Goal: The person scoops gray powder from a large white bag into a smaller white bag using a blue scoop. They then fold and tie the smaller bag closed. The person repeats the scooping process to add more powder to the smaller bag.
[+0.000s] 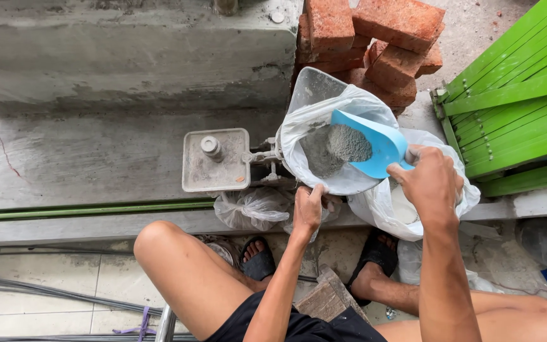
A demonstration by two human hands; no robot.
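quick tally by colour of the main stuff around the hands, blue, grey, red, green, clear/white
blue: 1, the scoop held by the right hand
grey: 2, the powder and the balance scale
red: 1 stack of bricks
green: 1 slatted panel
clear/white: 3, the plastic bag on the scale touched by the left hand, a big white bag, a crumpled bag
total: 8

1. I see a grey concrete ledge (96, 152), rough and stained, with a higher concrete block (128, 57) behind it.
2. Stack of red bricks (375, 44) at top centre, resting on concrete.
3. Green slatted panel (520, 107) leans at the right edge.
4. Pale floor tiles (33, 291) lower left, dark cables (45, 294) lying across them.
5. Flat, even daylight.
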